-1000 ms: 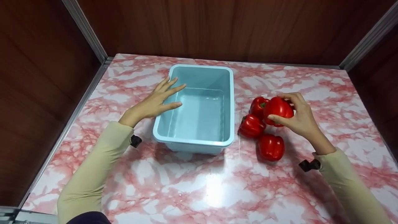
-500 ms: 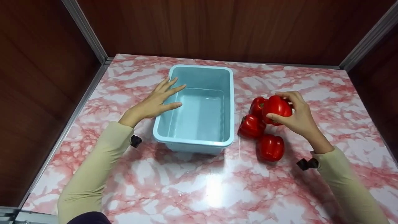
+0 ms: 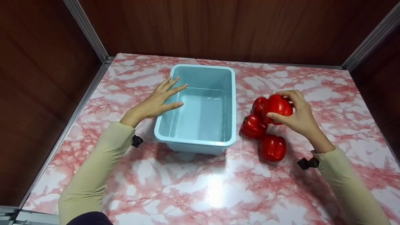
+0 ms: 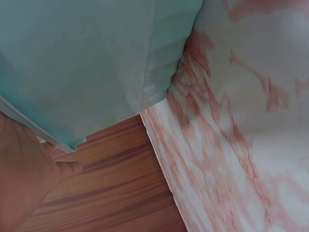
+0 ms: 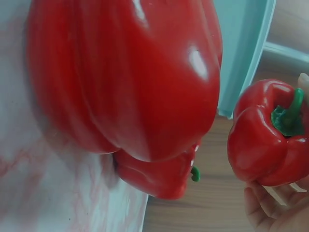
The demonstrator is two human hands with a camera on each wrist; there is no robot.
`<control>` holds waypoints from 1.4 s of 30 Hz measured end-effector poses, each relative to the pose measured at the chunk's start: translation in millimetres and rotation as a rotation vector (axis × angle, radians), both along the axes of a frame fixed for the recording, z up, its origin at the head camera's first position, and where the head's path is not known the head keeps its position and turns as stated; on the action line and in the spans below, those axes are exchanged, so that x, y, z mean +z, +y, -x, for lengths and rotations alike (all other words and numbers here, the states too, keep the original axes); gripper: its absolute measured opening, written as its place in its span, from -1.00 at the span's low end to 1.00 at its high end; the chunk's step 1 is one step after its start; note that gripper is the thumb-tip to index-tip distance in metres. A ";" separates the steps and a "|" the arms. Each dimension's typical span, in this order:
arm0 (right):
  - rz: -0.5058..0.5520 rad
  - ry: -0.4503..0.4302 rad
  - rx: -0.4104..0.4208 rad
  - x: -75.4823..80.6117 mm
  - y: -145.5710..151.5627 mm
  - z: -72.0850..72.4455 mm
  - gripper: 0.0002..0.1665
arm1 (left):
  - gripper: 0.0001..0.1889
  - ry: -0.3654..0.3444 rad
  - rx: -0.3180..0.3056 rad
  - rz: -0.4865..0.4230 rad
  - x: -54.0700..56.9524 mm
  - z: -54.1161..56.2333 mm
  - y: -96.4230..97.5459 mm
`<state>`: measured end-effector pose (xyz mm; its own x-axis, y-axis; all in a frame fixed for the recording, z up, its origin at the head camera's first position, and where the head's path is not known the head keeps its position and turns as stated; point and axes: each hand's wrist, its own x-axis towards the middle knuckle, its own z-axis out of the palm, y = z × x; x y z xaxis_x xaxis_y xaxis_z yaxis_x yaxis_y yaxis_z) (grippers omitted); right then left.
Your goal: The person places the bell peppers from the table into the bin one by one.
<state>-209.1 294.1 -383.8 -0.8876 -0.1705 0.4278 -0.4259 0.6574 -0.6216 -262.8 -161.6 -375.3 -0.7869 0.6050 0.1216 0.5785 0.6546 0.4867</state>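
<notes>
In the head view my right hand (image 3: pixel 298 114) grips a red bell pepper (image 3: pixel 277 108) between thumb and fingers, raised above the others. The right wrist view shows the held pepper (image 5: pixel 268 137) with its green stem toward the palm. Three more red peppers lie on the table: one partly hidden behind the held one, a middle pepper (image 3: pixel 253 126), and a nearer pepper (image 3: pixel 272 148). My left hand (image 3: pixel 153 101) rests over the left rim of a light blue plastic tub (image 3: pixel 200 118), fingers spread straight. In the left wrist view the hand (image 4: pixel 24 174) lies against the tub's edge.
The tub stands left of the peppers on a pink-and-white marbled table (image 3: pixel 187 187). Dark wood panels (image 3: pixel 225 31) with metal edging enclose the back and both sides.
My right hand has moved slightly left and away from me, carrying the held pepper with it. The left hand, the tub and the lying peppers have stayed in place.
</notes>
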 end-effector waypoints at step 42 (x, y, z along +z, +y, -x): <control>0.008 -0.005 -0.009 12.9 -14.1 3.8 -0.24 | -0.35 0.019 0.002 -0.019 -2.3 0.4 0.6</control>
